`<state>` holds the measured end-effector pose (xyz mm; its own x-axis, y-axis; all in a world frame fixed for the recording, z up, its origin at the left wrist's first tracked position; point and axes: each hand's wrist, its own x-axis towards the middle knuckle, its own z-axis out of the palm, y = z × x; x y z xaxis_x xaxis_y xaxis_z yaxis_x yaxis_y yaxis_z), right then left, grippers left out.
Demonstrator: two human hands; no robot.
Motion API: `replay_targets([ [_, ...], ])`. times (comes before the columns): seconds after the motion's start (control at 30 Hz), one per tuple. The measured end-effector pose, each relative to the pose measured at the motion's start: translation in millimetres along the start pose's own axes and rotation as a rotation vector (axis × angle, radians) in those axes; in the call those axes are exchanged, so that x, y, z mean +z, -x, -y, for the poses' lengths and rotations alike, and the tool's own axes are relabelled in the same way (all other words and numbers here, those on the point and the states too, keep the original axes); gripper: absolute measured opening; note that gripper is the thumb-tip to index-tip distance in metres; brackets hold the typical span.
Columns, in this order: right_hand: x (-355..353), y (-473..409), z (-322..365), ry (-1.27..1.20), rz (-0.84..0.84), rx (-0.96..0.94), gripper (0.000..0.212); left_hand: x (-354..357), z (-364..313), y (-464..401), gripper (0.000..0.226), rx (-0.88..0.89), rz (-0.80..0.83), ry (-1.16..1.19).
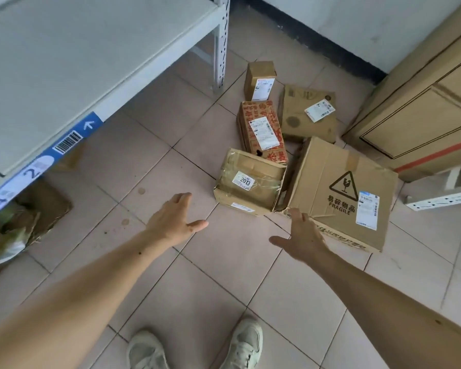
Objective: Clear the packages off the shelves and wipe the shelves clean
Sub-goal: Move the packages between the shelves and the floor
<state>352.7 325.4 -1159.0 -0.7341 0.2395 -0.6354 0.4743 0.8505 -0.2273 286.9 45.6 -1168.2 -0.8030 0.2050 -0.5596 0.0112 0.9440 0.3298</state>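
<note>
Several cardboard packages lie on the tiled floor to the right of the shelf. The large box marked FRAGILE [341, 193] is nearest, with a taped box labelled 2013 [250, 179] to its left. Behind them sit a red-printed box [262, 129], a flat brown box [308, 114] and a small upright box [260, 81]. My left hand [175, 218] hovers open over bare floor, left of the 2013 box. My right hand [302, 235] is open, fingertips at the near corner of the FRAGILE box. The grey shelf board [64, 62] at upper left is bare.
Under the shelf at lower left lie a torn cardboard piece [47, 206] and a crumpled bag [6, 241]. A wooden cabinet [423, 107] stands at right, with a white metal rack part [442, 198] beside it. My shoes [194, 347] are at the bottom edge.
</note>
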Motion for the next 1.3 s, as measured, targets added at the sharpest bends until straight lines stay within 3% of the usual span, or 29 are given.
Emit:
replay_targets([
  [0.23, 88, -108, -32, -0.156, -0.029, -0.014, 0.117, 101, 33, -121, 0.106, 0.041, 0.016, 0.13],
  [0.33, 113, -148, -41, -0.257, -0.092, -0.03, 0.133, 131, 45, -166, 0.113, 0.045, -0.031, 0.108],
  [0.47, 135, -190, -55, -0.465, -0.208, -0.115, 0.138, 148, 52, -219, 0.128, 0.134, -0.082, 0.212],
  [0.53, 146, -207, -62, -0.534, -0.229, -0.133, 0.137, 156, 52, -237, 0.12, 0.21, -0.116, 0.254],
  [0.6, 152, -218, -65, -0.577, -0.209, -0.143, 0.14, 164, 47, -246, 0.083, 0.253, -0.083, 0.257],
  [0.63, 155, -222, -65, -0.597, -0.197, -0.155, 0.144, 167, 44, -247, 0.067, 0.266, -0.076, 0.247],
  [0.7, 158, -226, -63, -0.65, -0.177, -0.18, 0.141, 174, 41, -251, 0.058, 0.275, -0.076, 0.23],
  [0.93, 140, -209, -47, -0.679, -0.183, -0.175, 0.128, 155, 39, -226, 0.077, 0.316, -0.023, 0.293],
  [1.1, 104, -176, -22, -0.636, -0.128, -0.225, 0.123, 111, 46, -181, 0.109, 0.304, 0.013, 0.325],
  [1.3, 40, -129, 26, -0.503, -0.028, -0.315, 0.121, 39, 55, -116, 0.105, 0.268, -0.046, 0.401],
])
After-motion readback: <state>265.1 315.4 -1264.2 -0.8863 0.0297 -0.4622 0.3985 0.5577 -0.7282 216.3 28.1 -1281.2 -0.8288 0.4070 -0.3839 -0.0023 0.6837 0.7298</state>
